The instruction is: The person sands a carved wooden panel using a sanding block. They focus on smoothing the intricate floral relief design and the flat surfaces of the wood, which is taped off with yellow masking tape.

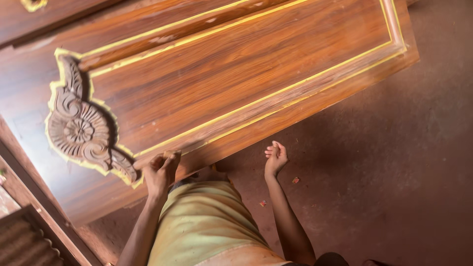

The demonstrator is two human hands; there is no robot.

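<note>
Wooden door panel (236, 83) laid flat, filling upper left and centre of frame; grain reddish-brown, raised mouldings picked out in yellow lines (276, 93); carved scroll ornament (81, 130) at left of frame, also edged in yellow.

Left hand (161, 172) at lower centre-left, closed around a small pale object (170, 154), pressed against the lower moulding just right of the carving; kind of object not determinable, mostly hidden by fingers; grip judged firm, knuckles bunched, apparently to bear down on the moulding edge.

Right hand (276, 157) at lower centre, off the panel, just below its near edge; fingers loosely curled, holding nothing visible; wrist bent back, seemingly kept clear of the surface.

Yellow-green garment (207, 224) at bottom centre, close against the panel's near edge; stance apparently leaning over the work for reach.

Reddish earthen floor (394, 172) at right of frame; two small scraps (295, 180) lying on it near the right forearm; corrugated sheet (19, 241) at bottom left corner.
</note>
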